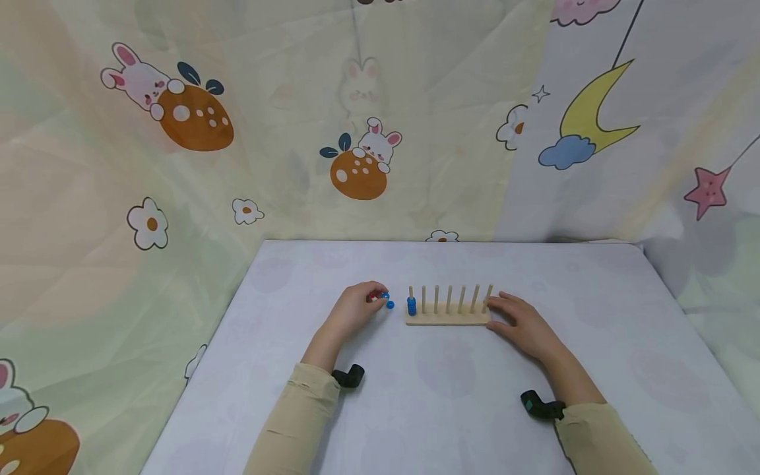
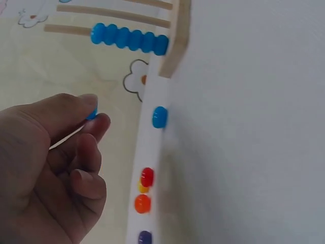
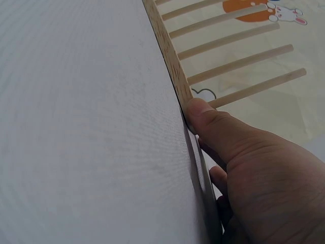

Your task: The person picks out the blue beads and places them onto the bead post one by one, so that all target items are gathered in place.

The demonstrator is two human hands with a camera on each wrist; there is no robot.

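Between thumb and index finger, my left hand [image 1: 351, 309] pinches a small blue bead [image 2: 92, 115], raised off the table. To its right stands a wooden peg rack [image 1: 448, 319] with a row of upright pegs. Several blue beads [image 2: 129, 39] are stacked on the leftmost peg, whose tip stays bare; the other pegs carry none. My right hand [image 1: 522, 324] grips the rack's right end, thumb at the front corner and index finger near the last peg. A loose blue bead [image 2: 160, 117] lies on the table between the left hand and the rack.
Loose beads lie by the left hand: a red bead [image 2: 147, 177], a partly covered yellow bead [image 2: 143, 187], an orange bead [image 2: 142, 204] and a dark purple bead [image 2: 145, 237]. A white table [image 1: 445, 409] bears everything, with a patterned cloth [image 1: 285, 158] behind it.
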